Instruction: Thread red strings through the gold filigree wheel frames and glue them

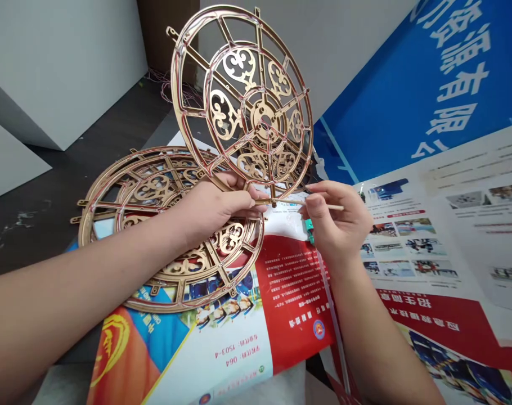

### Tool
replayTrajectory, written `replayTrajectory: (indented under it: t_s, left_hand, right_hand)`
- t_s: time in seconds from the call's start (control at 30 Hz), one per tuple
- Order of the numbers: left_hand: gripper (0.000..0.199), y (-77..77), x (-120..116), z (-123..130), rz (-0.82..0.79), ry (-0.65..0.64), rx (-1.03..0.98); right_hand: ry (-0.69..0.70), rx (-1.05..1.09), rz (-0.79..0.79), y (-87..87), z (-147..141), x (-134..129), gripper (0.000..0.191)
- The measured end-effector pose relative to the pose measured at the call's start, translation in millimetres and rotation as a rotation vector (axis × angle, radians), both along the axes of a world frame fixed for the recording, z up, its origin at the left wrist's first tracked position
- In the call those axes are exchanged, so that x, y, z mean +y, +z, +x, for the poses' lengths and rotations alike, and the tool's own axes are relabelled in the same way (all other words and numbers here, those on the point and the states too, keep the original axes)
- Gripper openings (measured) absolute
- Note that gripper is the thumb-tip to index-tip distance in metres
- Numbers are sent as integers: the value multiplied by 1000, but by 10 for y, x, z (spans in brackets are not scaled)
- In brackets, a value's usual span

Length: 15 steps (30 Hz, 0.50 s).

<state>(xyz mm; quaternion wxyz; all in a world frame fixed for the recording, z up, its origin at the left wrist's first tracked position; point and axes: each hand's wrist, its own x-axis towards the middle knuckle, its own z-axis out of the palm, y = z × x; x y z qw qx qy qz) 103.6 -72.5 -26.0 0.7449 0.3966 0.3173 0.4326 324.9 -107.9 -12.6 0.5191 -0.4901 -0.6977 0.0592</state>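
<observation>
My left hand (214,211) grips the lower rim of an upright gold openwork wheel-shaped frame (264,121), which has scrollwork panels and thin reddish wires running along its spokes. My right hand (334,222) pinches a thin wooden stick (319,205) between its fingers. The stick's far end reaches the bottom of the upright frame, beside my left fingers. A matching gold frame (155,188) lies flat beneath my left forearm. A small teal object (309,230) shows just below my right fingers, mostly hidden.
Printed red, white and blue posters (408,264) cover the work surface under both frames. A blue banner with white Chinese characters (420,95) stands at the right. Loose thin wires (174,87) lie on the dark floor behind, beside white panels (62,62).
</observation>
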Motion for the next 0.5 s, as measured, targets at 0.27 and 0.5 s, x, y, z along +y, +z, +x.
replayTrajectory:
  t_s: [0.27,0.5]
  left_hand:
    - [10,10,5,5,-20,22,-17]
    - [11,10,-1,8,40,-13,15]
  right_hand:
    - [173,-71,30,7,64,11,5]
    - [32,-120,132,-12,49,36,10]
